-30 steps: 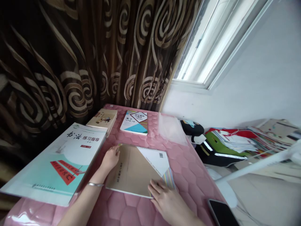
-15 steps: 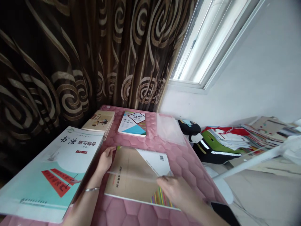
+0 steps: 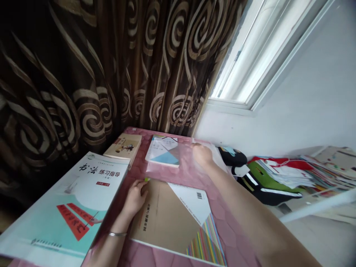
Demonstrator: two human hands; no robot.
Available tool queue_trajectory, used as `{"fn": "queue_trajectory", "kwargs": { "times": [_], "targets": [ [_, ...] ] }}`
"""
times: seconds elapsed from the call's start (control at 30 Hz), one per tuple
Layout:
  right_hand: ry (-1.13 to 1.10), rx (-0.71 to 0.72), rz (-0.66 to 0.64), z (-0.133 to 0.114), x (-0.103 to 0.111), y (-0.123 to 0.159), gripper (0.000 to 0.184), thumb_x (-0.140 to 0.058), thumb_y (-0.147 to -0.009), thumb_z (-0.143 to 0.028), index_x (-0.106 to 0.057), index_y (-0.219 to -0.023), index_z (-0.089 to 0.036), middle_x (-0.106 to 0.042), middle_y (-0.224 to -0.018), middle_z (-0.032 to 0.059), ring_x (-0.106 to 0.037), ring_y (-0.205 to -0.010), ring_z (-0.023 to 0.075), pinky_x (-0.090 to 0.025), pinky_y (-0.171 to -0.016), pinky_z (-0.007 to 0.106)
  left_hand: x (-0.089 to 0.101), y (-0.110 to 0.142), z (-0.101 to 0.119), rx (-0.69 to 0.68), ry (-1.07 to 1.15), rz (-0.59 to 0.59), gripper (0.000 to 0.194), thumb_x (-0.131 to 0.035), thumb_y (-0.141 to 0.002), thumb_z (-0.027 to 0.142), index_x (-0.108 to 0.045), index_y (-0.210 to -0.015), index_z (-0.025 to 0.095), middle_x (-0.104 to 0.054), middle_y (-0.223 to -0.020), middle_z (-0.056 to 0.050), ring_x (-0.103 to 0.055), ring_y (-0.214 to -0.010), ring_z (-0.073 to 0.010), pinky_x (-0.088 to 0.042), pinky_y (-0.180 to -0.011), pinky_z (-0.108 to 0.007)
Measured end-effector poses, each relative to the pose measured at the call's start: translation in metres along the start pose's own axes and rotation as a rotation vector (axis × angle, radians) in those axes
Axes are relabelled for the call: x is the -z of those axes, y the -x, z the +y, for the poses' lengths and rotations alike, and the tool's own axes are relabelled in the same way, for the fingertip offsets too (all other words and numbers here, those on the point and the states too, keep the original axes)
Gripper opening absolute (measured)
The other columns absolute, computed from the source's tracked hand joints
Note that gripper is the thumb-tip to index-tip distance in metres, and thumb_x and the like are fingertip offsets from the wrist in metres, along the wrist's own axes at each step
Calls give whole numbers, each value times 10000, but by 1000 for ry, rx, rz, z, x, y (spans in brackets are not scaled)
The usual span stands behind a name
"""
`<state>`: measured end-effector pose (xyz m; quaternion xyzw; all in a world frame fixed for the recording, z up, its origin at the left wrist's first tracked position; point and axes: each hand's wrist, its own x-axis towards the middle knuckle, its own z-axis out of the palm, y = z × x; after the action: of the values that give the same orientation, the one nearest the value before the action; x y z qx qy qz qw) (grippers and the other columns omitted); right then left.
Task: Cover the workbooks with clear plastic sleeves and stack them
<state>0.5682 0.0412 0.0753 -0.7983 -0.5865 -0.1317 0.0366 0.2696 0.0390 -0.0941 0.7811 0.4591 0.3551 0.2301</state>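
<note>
A book with a brown and white cover and coloured stripes (image 3: 172, 218) lies flat on the pink quilted tabletop. My left hand (image 3: 135, 196) is at its upper left corner, fingers curled and closed on the edge. Reaching to the far side, my right hand (image 3: 202, 154) pinches a clear plastic sheet (image 3: 187, 155). The sheet hangs hazily over part of the blue and white maths book (image 3: 163, 150). Under and beside my right hand lies more clear plastic (image 3: 218, 157), whose layers I cannot tell apart.
A large calligraphy workbook (image 3: 75, 207) lies on the left, beside a stack of tan booklets (image 3: 124, 146). Patterned curtains (image 3: 155, 66) hang behind the table (image 3: 139, 256). Right of it are a green and black bag (image 3: 263, 181) and piled papers (image 3: 292, 172).
My right hand has moved from the brown book to the far side, taking the clear sheet off the book and over the maths book. My left hand stays at the book's corner. The view has shifted slightly.
</note>
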Motion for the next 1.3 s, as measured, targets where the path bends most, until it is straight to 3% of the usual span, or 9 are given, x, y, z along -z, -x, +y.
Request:
{"fn": "queue_trajectory", "kwargs": {
  "times": [0.3,0.43,0.57,0.67,0.77,0.9,1.07,1.17,1.3],
  "targets": [
    [-178,-169,-81,-17,-53,-37,376,-371,-900,-45,-630,-1172,-63,-667,-1093,239,-664,-1015,265,-488,-831,324,-3,0,-1,21,-31,-31,392,-601,-724,59,-697,-1080,194,-642,-1080,-81,-608,-1015,-205,-481,-965,-376],
    [-276,-125,-107,-18,-72,-32,450,-420,-857,3,-555,-1280,-72,-634,-1195,221,-634,-1088,226,-456,-898,280,-4,0,-2,17,-41,-29,405,-597,-718,51,-696,-1090,175,-638,-1092,-93,-604,-1023,-211,-478,-972,-377],
    [-384,-28,-107,-19,-79,-14,476,-444,-893,-77,-471,-1368,-94,-527,-1370,179,-549,-1212,196,-405,-986,249,-5,-1,-4,13,-61,-20,399,-606,-716,64,-701,-1082,194,-642,-1102,-82,-607,-1025,-210,-476,-980,-384],
    [-462,46,-147,-24,-76,15,418,-440,-936,-201,-510,-1341,-122,-617,-1280,128,-615,-1116,179,-448,-954,253,-4,-1,-6,-5,-63,-17,397,-606,-718,75,-700,-1081,207,-645,-1092,-73,-618,-1012,-203,-484,-975,-382],
    [-551,167,-190,-31,-67,65,368,-492,-924,-334,-590,-1264,-233,-641,-1261,43,-620,-1108,174,-460,-962,273,-4,-2,-6,-10,-66,-21,387,-608,-717,82,-702,-1074,197,-643,-1082,-76,-625,-1007,-206,-494,-964,-379],
    [-659,414,-280,-37,-51,149,437,-554,-866,-421,-621,-1231,-191,-600,-1306,114,-563,-1196,239,-434,-1024,386,-1,-2,-4,-15,-65,-24,363,-607,-728,95,-703,-1064,194,-639,-1090,-76,-629,-1007,-208,-496,-966,-380],
    [-549,489,-429,-30,-46,233,628,-687,-739,-397,-555,-1321,-198,-442,-1455,129,-340,-1378,313,-344,-1100,496,1,-3,-3,-25,-71,-46,363,-611,-728,93,-705,-1061,203,-646,-1073,-67,-629,-997,-199,-493,-974,-374],
    [-540,483,-440,-24,-54,254,621,-668,-761,-343,-524,-1350,-211,-373,-1501,98,-275,-1410,301,-311,-1126,498,1,-4,-2,-24,-83,-44,360,-607,-730,99,-708,-1061,201,-645,-1079,-72,-628,-1002,-205,-493,-973,-374],
    [-538,457,-428,-23,-56,256,499,-568,-844,-286,-542,-1334,-194,-420,-1472,81,-325,-1392,263,-333,-1125,470,2,-5,-3,-30,-97,-61,356,-597,-747,125,-699,-1082,190,-640,-1098,-80,-625,-1024,-211,-490,-978,-372]
  ]
}}
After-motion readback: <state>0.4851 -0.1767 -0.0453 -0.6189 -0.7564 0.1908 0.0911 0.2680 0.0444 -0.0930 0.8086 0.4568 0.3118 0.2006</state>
